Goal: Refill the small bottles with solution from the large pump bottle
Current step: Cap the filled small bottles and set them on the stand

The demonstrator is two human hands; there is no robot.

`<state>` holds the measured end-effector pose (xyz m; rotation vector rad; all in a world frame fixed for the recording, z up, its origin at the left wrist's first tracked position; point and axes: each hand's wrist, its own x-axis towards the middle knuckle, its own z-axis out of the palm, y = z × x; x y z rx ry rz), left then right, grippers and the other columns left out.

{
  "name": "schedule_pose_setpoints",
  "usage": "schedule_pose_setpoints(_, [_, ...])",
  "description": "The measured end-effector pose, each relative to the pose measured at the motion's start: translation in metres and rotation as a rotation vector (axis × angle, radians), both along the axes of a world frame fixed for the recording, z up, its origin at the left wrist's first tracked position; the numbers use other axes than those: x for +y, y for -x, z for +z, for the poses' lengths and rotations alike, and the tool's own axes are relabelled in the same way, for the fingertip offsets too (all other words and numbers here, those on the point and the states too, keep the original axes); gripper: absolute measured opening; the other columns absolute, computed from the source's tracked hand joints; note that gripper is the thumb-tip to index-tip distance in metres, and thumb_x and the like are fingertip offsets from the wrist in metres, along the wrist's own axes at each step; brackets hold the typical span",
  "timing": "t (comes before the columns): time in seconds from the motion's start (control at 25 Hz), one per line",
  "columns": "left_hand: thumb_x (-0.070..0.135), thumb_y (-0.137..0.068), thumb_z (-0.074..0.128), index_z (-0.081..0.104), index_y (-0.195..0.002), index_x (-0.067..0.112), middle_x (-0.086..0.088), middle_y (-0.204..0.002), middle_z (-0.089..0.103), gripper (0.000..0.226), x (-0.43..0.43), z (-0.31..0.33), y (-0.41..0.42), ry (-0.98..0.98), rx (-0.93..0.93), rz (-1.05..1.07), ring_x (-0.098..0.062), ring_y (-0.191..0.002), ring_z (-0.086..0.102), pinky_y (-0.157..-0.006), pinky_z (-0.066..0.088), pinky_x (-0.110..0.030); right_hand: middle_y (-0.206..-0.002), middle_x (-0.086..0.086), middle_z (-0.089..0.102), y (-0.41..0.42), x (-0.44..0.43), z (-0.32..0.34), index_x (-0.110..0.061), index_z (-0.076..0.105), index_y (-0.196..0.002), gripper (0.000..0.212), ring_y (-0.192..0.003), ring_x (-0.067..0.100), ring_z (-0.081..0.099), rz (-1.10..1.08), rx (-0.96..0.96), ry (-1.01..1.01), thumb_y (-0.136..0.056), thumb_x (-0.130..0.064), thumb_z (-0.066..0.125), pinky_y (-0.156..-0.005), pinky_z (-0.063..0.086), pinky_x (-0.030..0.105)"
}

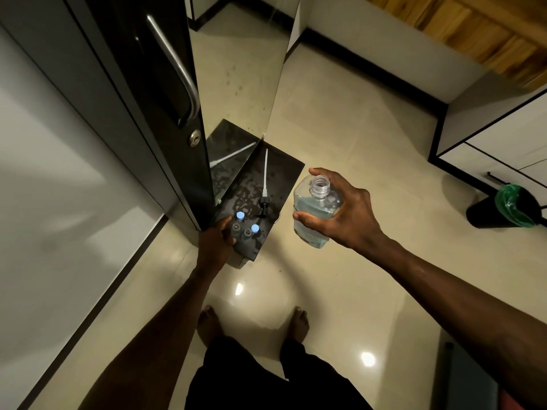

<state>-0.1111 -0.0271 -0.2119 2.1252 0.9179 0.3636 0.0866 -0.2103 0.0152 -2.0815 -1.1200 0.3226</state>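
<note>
My right hand (pixel 340 211) grips the large clear bottle (pixel 314 216), open at its threaded neck and about half full of pale blue solution, held in the air to the right of a low black stand (pixel 272 179). Its pump head with the long white tube (pixel 265 184) lies on the stand. At the stand's near end stand several small bottles: two with blue caps (pixel 240 216) (pixel 255 229) and two uncapped ones (pixel 236 229) (pixel 246 233). My left hand (pixel 217 239) reaches to the uncapped small bottle on the left, its fingers curled around it.
A dark door with a steel handle (pixel 177 66) and a tall mirror (pixel 236 69) rise just behind the stand. A black bin with a green liner (pixel 509 207) sits on the tiled floor at right. White drawers stand at far right. My bare feet are below.
</note>
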Motion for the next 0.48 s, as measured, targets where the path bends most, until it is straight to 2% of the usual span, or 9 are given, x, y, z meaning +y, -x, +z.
schedule_pose_setpoints(0.08, [0.064, -0.096, 0.044, 0.068, -0.115, -0.001, -0.017, -0.100, 0.074, 0.072, 0.001, 0.013, 0.007, 0.024, -0.085, 0.033, -0.031, -0.090, 0.073, -0.082, 0.055, -0.026, -0.123, -0.013, 0.068, -0.002, 0.001, 0.001, -0.020, 0.059, -0.137, 0.083, -0.103, -0.005, 0.064, 0.008, 0.018, -0.002, -0.066, -0.039, 0.097, -0.096, 0.051, 0.014])
schedule_pose_setpoints(0.12, [0.064, -0.097, 0.045, 0.069, -0.111, -0.001, -0.015, -0.095, 0.075, 0.071, 0.000, 0.027, 0.008, 0.020, -0.131, 0.045, -0.028, -0.084, 0.074, -0.078, 0.058, -0.026, -0.121, -0.014, 0.068, -0.003, 0.002, 0.002, -0.020, 0.059, -0.134, 0.082, -0.103, -0.002, 0.066, 0.012, 0.039, -0.001, -0.064, -0.038, 0.098, -0.095, 0.053, 0.016])
schedule_pose_setpoints(0.16, [0.060, -0.096, 0.052, 0.069, -0.113, 0.000, -0.013, -0.096, 0.075, 0.064, -0.002, 0.048, 0.005, 0.027, -0.177, 0.046, -0.024, -0.085, 0.074, -0.075, 0.061, -0.031, -0.118, -0.014, 0.069, -0.005, 0.003, 0.004, -0.021, 0.060, -0.131, 0.081, -0.102, 0.002, 0.067, 0.014, 0.070, -0.001, -0.062, -0.037, 0.099, -0.092, 0.055, 0.020])
schedule_pose_setpoints(0.2, [0.052, -0.094, 0.063, 0.066, -0.123, 0.003, -0.009, -0.108, 0.074, 0.056, -0.005, 0.074, 0.000, 0.066, -0.194, 0.041, -0.020, -0.095, 0.072, -0.079, 0.062, -0.035, -0.116, -0.013, 0.070, -0.008, 0.004, 0.006, -0.021, 0.060, -0.127, 0.079, -0.101, 0.007, 0.068, 0.022, 0.110, 0.000, -0.060, -0.035, 0.101, -0.090, 0.057, 0.025])
schedule_pose_setpoints(0.24, [0.043, -0.089, 0.073, 0.060, -0.135, 0.009, -0.005, -0.125, 0.069, 0.058, -0.006, 0.099, -0.007, 0.134, -0.197, 0.017, -0.015, -0.110, 0.067, -0.088, 0.059, -0.033, -0.114, -0.011, 0.070, -0.010, 0.007, 0.010, -0.021, 0.061, -0.124, 0.078, -0.101, 0.010, 0.069, 0.041, 0.151, 0.006, -0.058, -0.032, 0.102, -0.089, 0.059, 0.030])
schedule_pose_setpoints(0.32, [0.035, -0.078, 0.086, 0.044, -0.149, 0.019, -0.001, -0.147, 0.052, 0.084, -0.003, 0.150, -0.023, 0.347, -0.222, -0.172, -0.009, -0.131, 0.052, -0.101, 0.050, -0.027, -0.112, -0.008, 0.071, -0.015, 0.017, 0.018, -0.022, 0.062, -0.121, 0.076, -0.101, 0.015, 0.070, 0.118, 0.209, 0.019, -0.057, -0.029, 0.102, -0.088, 0.060, 0.039])
schedule_pose_setpoints(0.4, [0.031, -0.070, 0.092, 0.037, -0.153, 0.020, 0.000, -0.150, 0.050, 0.101, -0.001, 0.193, -0.038, 0.415, -0.239, -0.367, -0.007, -0.134, 0.050, -0.104, 0.048, -0.026, -0.111, -0.009, 0.072, -0.016, 0.030, 0.028, -0.024, 0.064, -0.120, 0.074, -0.100, 0.015, 0.070, 0.203, 0.224, 0.029, -0.056, -0.029, 0.102, -0.088, 0.059, 0.044])
schedule_pose_setpoints(0.48, [0.022, -0.067, 0.094, 0.039, -0.152, 0.016, 0.004, -0.141, 0.058, 0.102, -0.001, 0.218, -0.050, 0.443, -0.257, -0.442, -0.005, -0.127, 0.056, -0.101, 0.051, -0.027, -0.108, -0.008, 0.073, -0.018, 0.044, 0.038, -0.025, 0.066, -0.119, 0.072, -0.099, 0.014, 0.070, 0.265, 0.241, 0.011, -0.057, -0.026, 0.102, -0.088, 0.059, 0.043])
